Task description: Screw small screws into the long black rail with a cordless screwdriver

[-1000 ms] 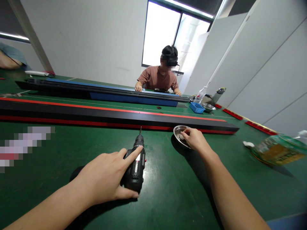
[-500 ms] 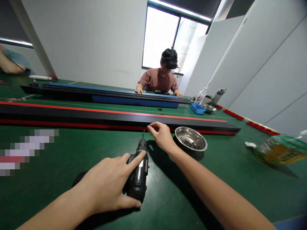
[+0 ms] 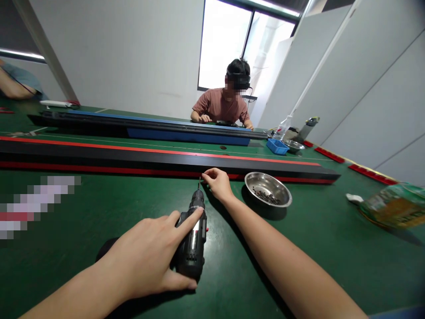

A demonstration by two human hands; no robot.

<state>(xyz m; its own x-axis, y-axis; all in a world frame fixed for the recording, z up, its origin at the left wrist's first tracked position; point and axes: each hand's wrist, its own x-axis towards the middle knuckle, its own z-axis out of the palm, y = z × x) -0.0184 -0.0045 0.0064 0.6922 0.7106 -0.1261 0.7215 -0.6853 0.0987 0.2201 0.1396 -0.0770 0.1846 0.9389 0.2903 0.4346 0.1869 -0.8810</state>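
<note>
My left hand (image 3: 152, 248) is wrapped round a black cordless drill (image 3: 192, 243), its index finger stretched along the drill's side. The drill lies low over the green table, its bit (image 3: 199, 184) pointing away from me. At the bit's tip, my right hand (image 3: 217, 182) pinches with thumb and forefinger; whatever lies between the fingertips is too small to make out. Just beyond them runs a long black bar with red edges (image 3: 159, 160). To the right of that hand stands a steel bowl (image 3: 282, 195) with small dark screws (image 3: 265, 195) in it.
Across the green table (image 3: 232, 274) a person (image 3: 221, 104) sits behind a long black and blue bar (image 3: 189, 138). A blue bin (image 3: 277, 146) and another metal bowl (image 3: 294, 145) stand at the far right. A large plastic container (image 3: 395, 206) is at the right edge.
My right hand has moved slightly left, bringing its pinched fingertips to the drill bit's tip. The left hand keeps its hold on the drill. The view has shifted a little.
</note>
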